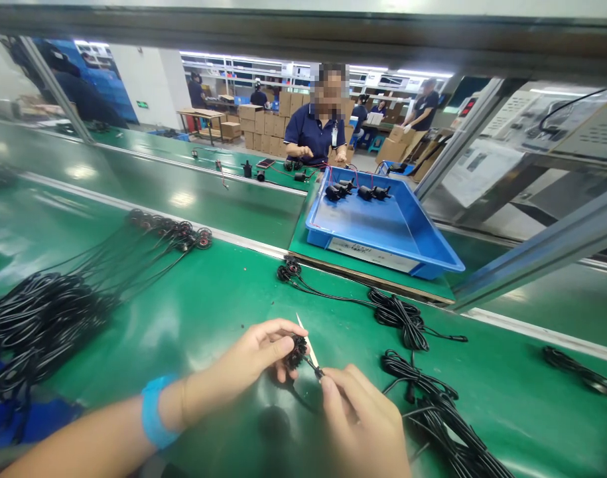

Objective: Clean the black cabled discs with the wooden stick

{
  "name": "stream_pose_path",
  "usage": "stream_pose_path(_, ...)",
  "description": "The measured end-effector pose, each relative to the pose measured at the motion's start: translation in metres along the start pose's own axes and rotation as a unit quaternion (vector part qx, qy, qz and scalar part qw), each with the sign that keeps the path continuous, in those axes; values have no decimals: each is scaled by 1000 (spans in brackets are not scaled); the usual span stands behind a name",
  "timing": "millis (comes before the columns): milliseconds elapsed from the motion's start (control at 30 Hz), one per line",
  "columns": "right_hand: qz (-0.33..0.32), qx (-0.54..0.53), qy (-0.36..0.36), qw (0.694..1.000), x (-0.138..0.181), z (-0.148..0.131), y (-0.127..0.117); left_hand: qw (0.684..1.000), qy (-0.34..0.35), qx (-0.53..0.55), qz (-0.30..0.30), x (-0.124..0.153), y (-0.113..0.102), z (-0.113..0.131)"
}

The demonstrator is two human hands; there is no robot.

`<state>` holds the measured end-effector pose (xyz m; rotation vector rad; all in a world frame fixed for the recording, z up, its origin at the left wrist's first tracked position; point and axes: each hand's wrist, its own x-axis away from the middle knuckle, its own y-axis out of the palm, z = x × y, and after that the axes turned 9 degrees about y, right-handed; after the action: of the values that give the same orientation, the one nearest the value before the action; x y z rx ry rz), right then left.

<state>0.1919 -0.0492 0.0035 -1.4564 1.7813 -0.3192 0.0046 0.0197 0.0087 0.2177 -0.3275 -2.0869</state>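
My left hand (263, 348) is closed on a round black part (297, 352) with a toothed-looking rim, gripped between thumb and fingers. A black cable (317, 372) runs from this part to my right hand (365, 418), whose thumb and index finger pinch it close by. Beside the part a thin, pale pointed stick (307, 338) slants up from near my right fingertips; whether I hold it or it lies on the bench cannot be made out. Two similar round parts (289, 269) lie beyond my hands, wired to a coiled black cable (400, 315).
More cable bundles (442, 415) lie at right. A large pile of cables (49, 325) with round ends covers the left of the green bench (184, 352). Ahead, a blue tray (383, 229) holds several black motor-like parts (365, 192). A co-worker (316, 133) sits opposite; a metal post (542, 245) stands right.
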Motion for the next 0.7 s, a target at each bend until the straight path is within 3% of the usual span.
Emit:
stream_pose_path(433, -19, 69, -48, 996, 2, -1, -2, 998, -4, -63, -12, 0, -1, -5)
stream_pose_path(700, 52, 102, -111, 987, 2, 4, 4, 996, -19, -86, -26, 4, 1, -9)
